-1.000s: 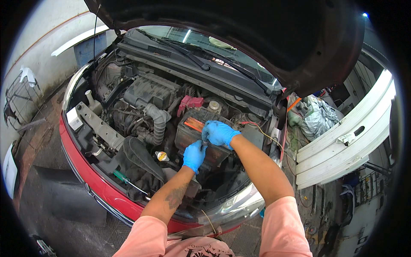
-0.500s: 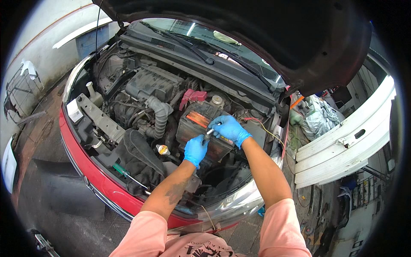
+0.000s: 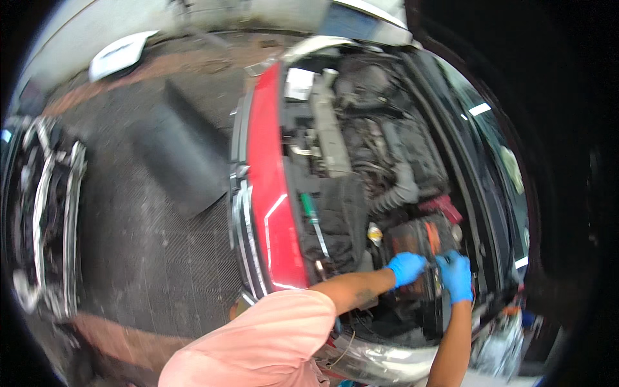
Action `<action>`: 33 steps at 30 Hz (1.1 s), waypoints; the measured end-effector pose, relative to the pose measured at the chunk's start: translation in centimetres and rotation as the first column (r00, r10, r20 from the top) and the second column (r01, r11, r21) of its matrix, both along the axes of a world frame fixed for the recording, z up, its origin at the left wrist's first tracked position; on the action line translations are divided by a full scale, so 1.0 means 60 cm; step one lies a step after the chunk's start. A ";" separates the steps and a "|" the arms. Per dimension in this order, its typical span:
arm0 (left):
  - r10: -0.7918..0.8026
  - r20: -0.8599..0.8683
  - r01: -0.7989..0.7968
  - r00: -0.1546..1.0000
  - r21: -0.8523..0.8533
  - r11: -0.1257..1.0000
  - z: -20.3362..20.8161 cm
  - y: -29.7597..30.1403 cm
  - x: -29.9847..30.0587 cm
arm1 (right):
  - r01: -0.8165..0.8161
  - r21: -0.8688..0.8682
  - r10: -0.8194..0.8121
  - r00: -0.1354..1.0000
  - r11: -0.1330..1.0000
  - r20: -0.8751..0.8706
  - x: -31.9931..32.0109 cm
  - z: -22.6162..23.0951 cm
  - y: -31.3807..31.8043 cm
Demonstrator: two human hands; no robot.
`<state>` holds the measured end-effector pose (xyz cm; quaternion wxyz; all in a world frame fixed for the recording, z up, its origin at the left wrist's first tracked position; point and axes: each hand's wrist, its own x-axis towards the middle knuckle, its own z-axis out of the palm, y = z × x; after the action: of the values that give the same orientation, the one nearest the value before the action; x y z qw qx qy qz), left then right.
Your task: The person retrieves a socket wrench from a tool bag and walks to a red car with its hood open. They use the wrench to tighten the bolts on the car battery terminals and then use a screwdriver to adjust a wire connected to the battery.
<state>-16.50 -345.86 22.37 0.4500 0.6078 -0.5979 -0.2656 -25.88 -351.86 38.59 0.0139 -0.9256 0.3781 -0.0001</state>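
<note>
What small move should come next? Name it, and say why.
Probably look squarely at the car battery: the gloved left hand and gloved right hand are both at it, yet sit low and right in a blurred view where anything held cannot be made out.

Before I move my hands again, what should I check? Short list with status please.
1. Gloves on: ok, left hand and right hand are both in blue.
2. Both hands at the battery: ok, though exact contact is blurred.
3. Grip on any small part at the fingertips: cannot tell, too blurred.
4. Loose tools out of the engine bay: not ok, a green-handled tool lies behind the red front panel.
5. Yellow-topped cap fully seated: cannot tell, too small and blurred.
</note>
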 end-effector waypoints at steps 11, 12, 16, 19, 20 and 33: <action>0.031 0.000 -0.031 1.000 0.000 1.000 0.010 0.012 0.004 | -0.044 0.019 0.044 0.999 0.999 -0.017 0.003 -0.018 0.000; 0.001 0.033 -0.002 0.999 0.027 1.000 0.012 0.015 0.006 | -0.034 0.048 0.033 0.999 0.998 0.022 0.006 -0.013 0.002; 0.025 0.059 -0.027 0.998 0.021 0.999 0.001 0.004 0.030 | 0.196 -0.033 -0.198 0.941 0.980 -0.274 0.047 -0.009 -0.003; 0.078 0.051 -0.077 0.996 -0.017 0.997 -0.005 -0.006 0.029 | 0.187 -0.010 -0.184 0.953 0.982 -0.243 0.053 -0.011 -0.008; 0.061 0.061 -0.059 0.996 -0.025 0.998 -0.004 -0.007 0.021 | 0.155 -0.004 -0.151 0.954 0.988 -0.259 0.039 -0.010 -0.012; 0.077 0.052 -0.071 0.996 -0.111 0.991 -0.015 -0.004 0.008 | 0.221 0.122 -0.160 0.910 0.968 -0.382 0.032 -0.009 -0.015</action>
<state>-16.03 -346.11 21.49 0.4752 0.6112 -0.6011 -0.1985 -23.93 -352.78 38.06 0.0178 -0.8633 0.4616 0.2035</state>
